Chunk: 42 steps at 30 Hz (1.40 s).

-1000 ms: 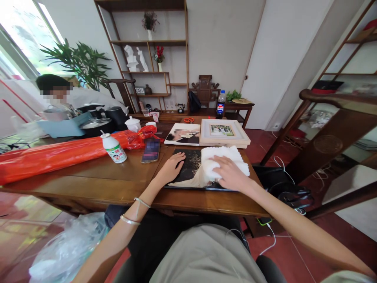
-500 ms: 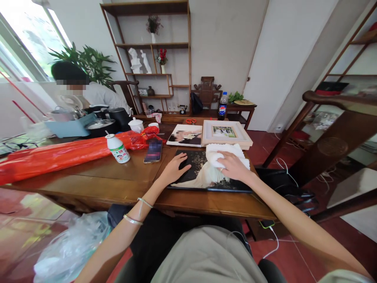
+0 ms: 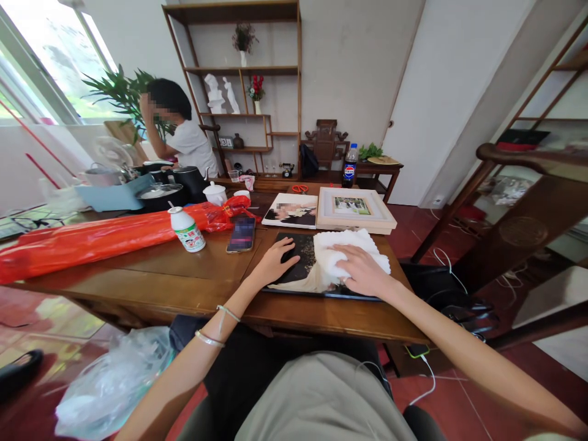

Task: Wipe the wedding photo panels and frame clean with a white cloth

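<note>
A dark photo panel (image 3: pixel 304 250) with a pale dress in its picture lies flat at the table's front edge. My left hand (image 3: pixel 274 262) rests on its left end, fingers stretched out, steadying nothing else. Under my right hand (image 3: pixel 364 269) is a fluffy white cloth (image 3: pixel 325 246), gripped and pressed onto the panel's right half, which it mostly hides. Just behind the panel are a smaller photo print (image 3: pixel 290 211) and a pale framed photo (image 3: pixel 388 222), side by side.
Left of the panel are a phone (image 3: pixel 241 235), a white bottle with a straw (image 3: pixel 187 231) and a long red plastic-wrapped bundle (image 3: pixel 105 236). A cola bottle (image 3: pixel 350 166) stands behind the frame. Another person (image 3: pixel 195 144) is at the far left, beyond a kettle (image 3: pixel 189 182).
My right hand has drawn the cloth slightly toward me, and the cloth is spread wider to the left. My left hand stays put. The other person has straightened up, one arm raised.
</note>
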Motion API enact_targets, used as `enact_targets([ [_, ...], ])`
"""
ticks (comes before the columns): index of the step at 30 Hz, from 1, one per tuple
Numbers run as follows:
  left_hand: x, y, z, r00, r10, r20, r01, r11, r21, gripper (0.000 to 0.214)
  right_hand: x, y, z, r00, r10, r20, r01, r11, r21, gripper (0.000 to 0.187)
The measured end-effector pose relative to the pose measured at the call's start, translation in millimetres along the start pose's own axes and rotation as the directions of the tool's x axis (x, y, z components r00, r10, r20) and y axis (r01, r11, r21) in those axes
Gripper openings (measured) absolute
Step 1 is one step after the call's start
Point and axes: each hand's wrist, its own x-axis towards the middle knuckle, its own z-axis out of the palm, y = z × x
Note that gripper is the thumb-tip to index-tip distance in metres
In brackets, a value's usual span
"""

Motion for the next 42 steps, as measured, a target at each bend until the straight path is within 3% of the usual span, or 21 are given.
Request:
enact_targets([
  [6,-1.2,0.4,-0.9,1.0,0.017,0.001,-0.017,1.0,-0.009,0.045,15.1,23.9,2.8,0.996,0.093,-0.004,-0.093,0.994,-0.049,0.028],
  [9,-2.3,0.9,-1.3,1.0,0.021,-0.006,-0.021,1.0,-0.007,0.044,10.1,3.4,1.0,0.998,0.062,0.013,-0.062,0.998,-0.012,0.032],
  [13,-3.0,3.0,-3.1,1.0,0.021,0.001,-0.021,1.0,0.007,0.046,-7.8,-37.6,-8.5,0.995,-0.084,0.055,0.08,0.994,0.068,0.031],
  [16,-3.1,4.7,-4.5,1.0,0.027,0.003,-0.027,1.0,0.013,0.047,-15.1,-45.6,-14.7,0.988,-0.146,0.049,0.14,0.985,0.105,0.028],
  [19,-2.9,5.6,-5.2,1.0,0.014,0.001,-0.014,1.0,0.023,0.046,-11.2,-25.3,-14.3,0.995,-0.102,0.02,0.099,0.99,0.101,0.025],
  [23,-2.8,5.4,-5.5,1.0,0.012,0.009,-0.012,1.0,0.018,0.044,3.9,17.3,-6.3,0.998,0.06,0.006,-0.06,0.998,0.001,0.028],
  [26,-2.8,5.0,-5.2,1.0,0.011,0.014,-0.011,1.0,0.011,0.042,11.7,29.9,-2.4,0.99,0.139,0.012,-0.138,0.988,-0.068,0.031],
  [29,-2.7,4.3,-4.4,1.0,0.01,0.019,-0.01,1.0,0.009,0.044,8.4,11.2,-3.1,0.995,0.085,0.046,-0.082,0.995,-0.057,0.032],
  [33,-2.2,2.4,-3.5,1.0,0.015,0.025,-0.016,1.0,0.007,0.045,-9.3,-38.9,-8.6,0.992,-0.098,0.085,0.095,0.995,0.04,0.031],
  [36,-2.1,1.3,-3.6,0.999,0.032,0.034,-0.032,0.999,0.011,0.044,-17.4,-56.9,-12.7,0.976,-0.199,0.087,0.191,0.977,0.096,0.029],
  [39,-2.2,1.9,-4.2,0.999,0.023,0.036,-0.023,1.0,0.013,0.045,-12.8,-41.2,-12.7,0.982,-0.184,0.048,0.179,0.979,0.101,0.026],
  [42,-2.4,2.7,-4.5,0.999,0.02,0.035,-0.02,1.0,0.008,0.045,0.8,-6.5,-8.3,0.998,-0.056,0.015,0.055,0.997,0.044,0.024],
])
